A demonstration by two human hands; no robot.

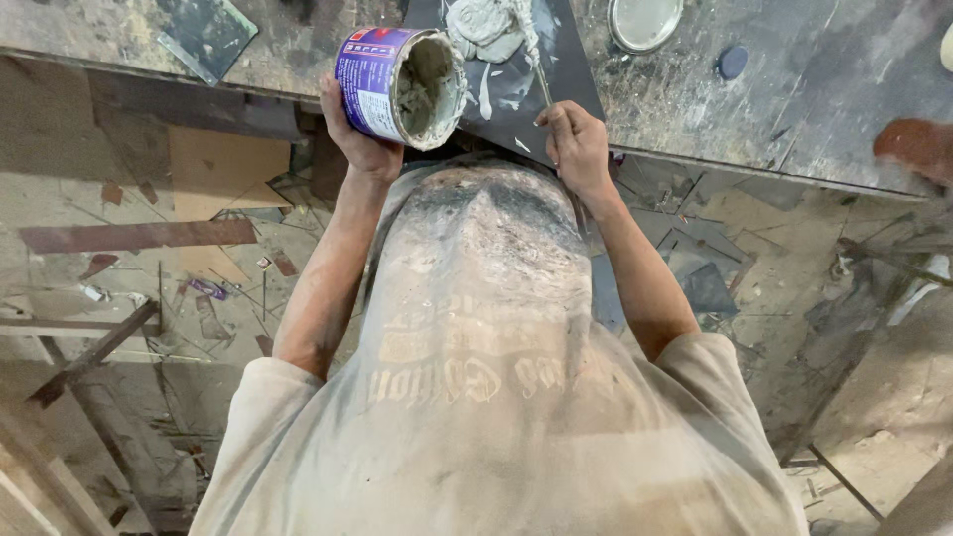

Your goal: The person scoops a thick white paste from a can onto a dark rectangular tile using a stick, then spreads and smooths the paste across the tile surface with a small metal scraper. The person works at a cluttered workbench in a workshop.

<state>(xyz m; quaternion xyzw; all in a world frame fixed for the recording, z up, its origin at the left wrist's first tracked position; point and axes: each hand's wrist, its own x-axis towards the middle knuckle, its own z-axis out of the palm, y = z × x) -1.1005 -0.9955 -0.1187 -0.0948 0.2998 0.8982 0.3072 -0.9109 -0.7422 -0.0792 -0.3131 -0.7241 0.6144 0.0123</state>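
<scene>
Left hand (359, 134) wraps the tilted putty tin (399, 84) from below — right hand (576, 149) is pinched shut on a thin stirring stick (537, 74) reaching into grey putty (481, 25).

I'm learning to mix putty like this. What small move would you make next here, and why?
Probably set the can down: the left hand holds it tipped with only smears inside, grey putty already lies on the dark board, and the right hand holds a thin tool.
</scene>
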